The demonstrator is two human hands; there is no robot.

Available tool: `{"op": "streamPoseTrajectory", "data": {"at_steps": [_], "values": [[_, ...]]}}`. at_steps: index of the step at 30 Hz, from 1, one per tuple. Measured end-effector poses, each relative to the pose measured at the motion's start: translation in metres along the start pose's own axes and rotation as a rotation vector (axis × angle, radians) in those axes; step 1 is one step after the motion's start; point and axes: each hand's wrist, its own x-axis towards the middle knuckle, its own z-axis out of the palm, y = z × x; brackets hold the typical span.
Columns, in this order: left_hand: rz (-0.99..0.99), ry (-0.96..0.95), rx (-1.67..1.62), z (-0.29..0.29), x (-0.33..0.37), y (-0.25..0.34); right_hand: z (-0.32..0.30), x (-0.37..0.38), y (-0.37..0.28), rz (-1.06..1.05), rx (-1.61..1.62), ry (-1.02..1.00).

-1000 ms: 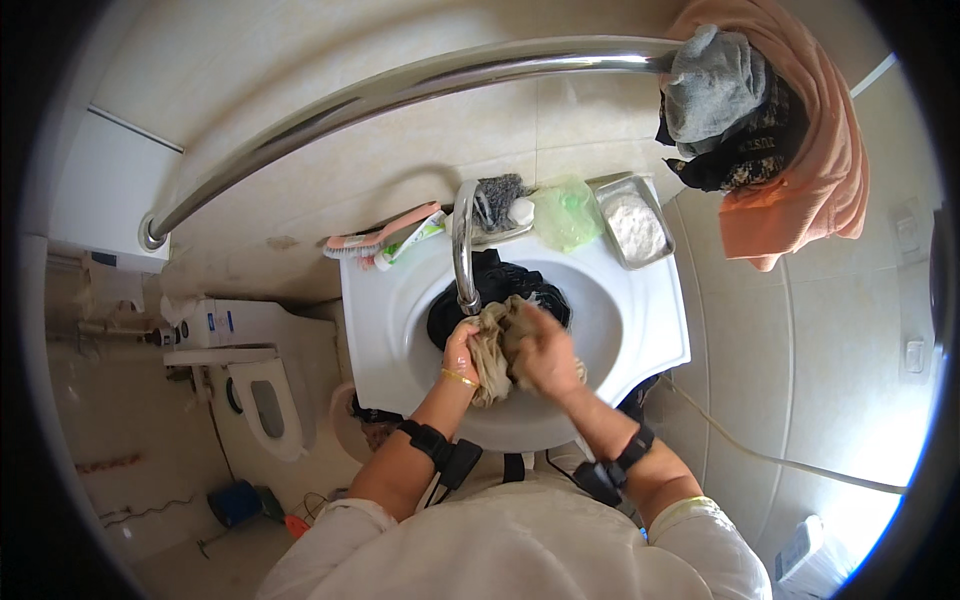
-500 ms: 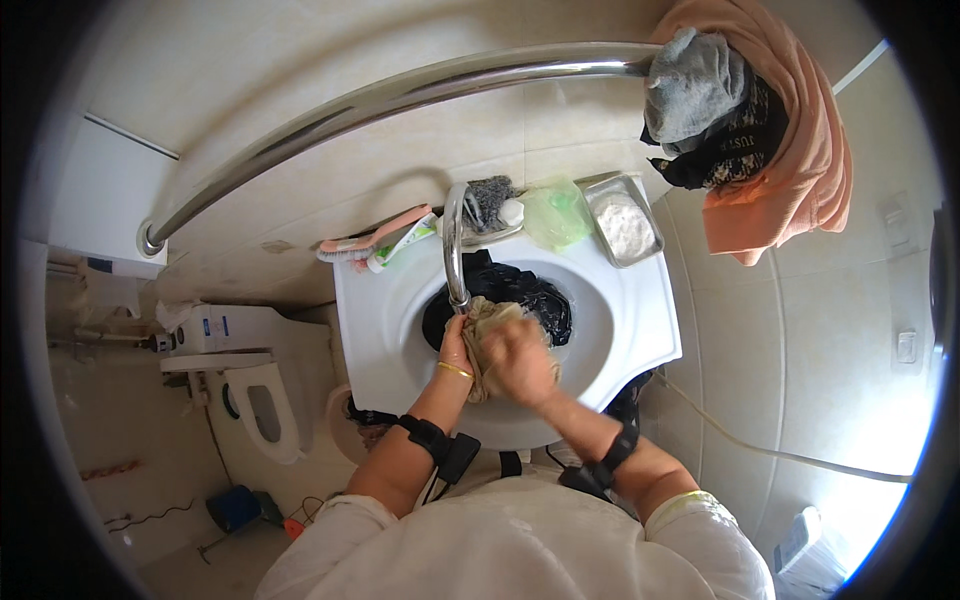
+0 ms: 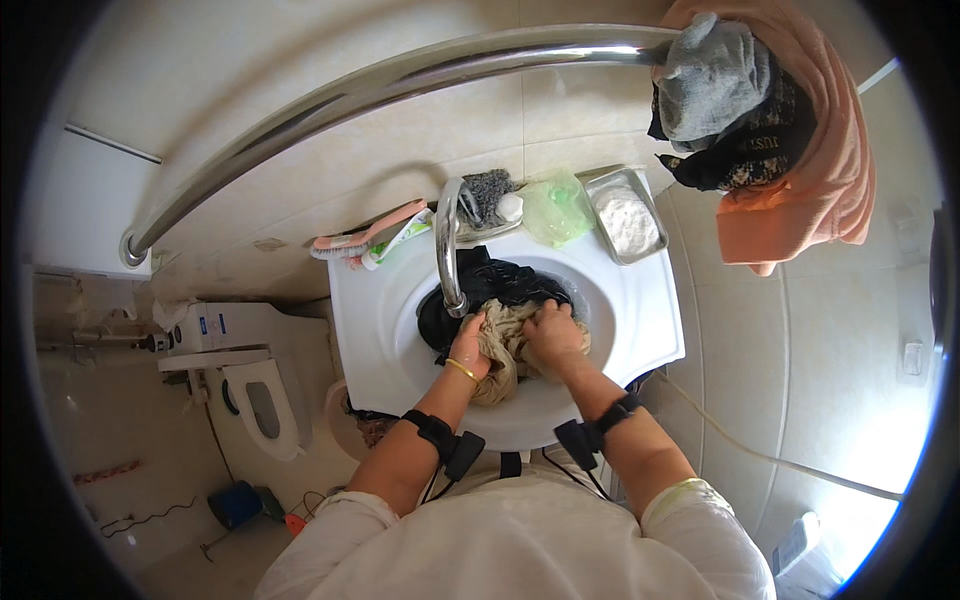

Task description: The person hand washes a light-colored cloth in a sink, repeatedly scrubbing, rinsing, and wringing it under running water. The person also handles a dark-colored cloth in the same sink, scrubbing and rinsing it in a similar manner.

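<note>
A wet beige cloth (image 3: 500, 372) lies bunched in the white washbasin (image 3: 645, 325), beneath the end of the curved chrome faucet (image 3: 447, 240). My left hand (image 3: 468, 346) grips its left side, close to the spout. On its right side, my right hand (image 3: 556, 340) has curled fingers closed on the fabric. Some of the fingertips are hidden in the folds. Behind the cloth, a black garment (image 3: 490, 278) fills the far part of the bowl.
Along the basin's back ledge are a pink-handled brush (image 3: 385, 228), a green-and-white tube (image 3: 400, 240), a green plastic bag (image 3: 556, 208) and a metal tray of white powder (image 3: 626, 222). A chrome rail (image 3: 400, 85) arches above, holding an orange cloth (image 3: 800, 215). A toilet (image 3: 262, 400) stands left.
My right hand has moved right and slightly down from over the cloth's middle. The cloth now spreads wider between my hands, which are farther apart.
</note>
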Motion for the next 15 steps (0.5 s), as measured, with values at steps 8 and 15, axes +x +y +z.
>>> {"op": "streamPoseTrajectory", "data": {"at_steps": [8, 15], "values": [[-0.012, -0.159, -0.124, -0.013, -0.003, 0.010, -0.006, 0.025, -0.020, -0.082, 0.324, -0.012], [-0.154, -0.358, -0.148, 0.014, -0.027, 0.015, -0.030, -0.057, -0.066, -0.470, 0.123, -0.146]]}}
